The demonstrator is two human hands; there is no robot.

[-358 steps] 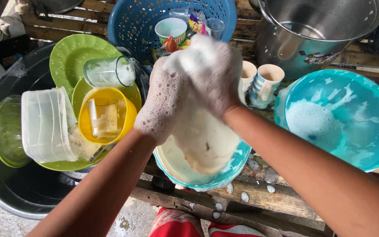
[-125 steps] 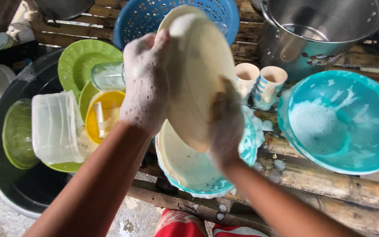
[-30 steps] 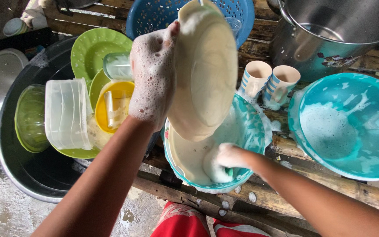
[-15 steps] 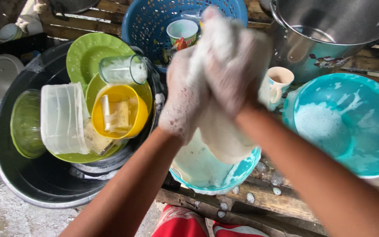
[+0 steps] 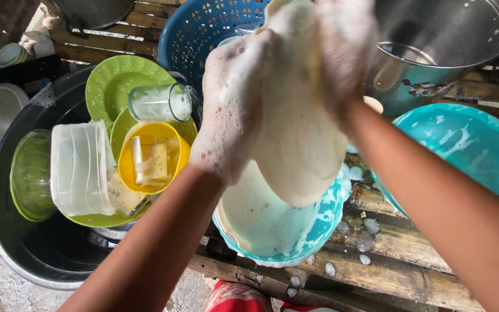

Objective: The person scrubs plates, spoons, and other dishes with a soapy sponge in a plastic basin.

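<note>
Head view: the left hand (image 5: 232,110), thick with suds, grips the edge of a cream plate (image 5: 298,138) held upright so foam drips into the teal basin (image 5: 313,231) below. The right hand (image 5: 347,52) presses on the plate's far face; whether it clutches a sponge cannot be told. Soaped dishes wait in the black tub (image 5: 7,231).
</note>
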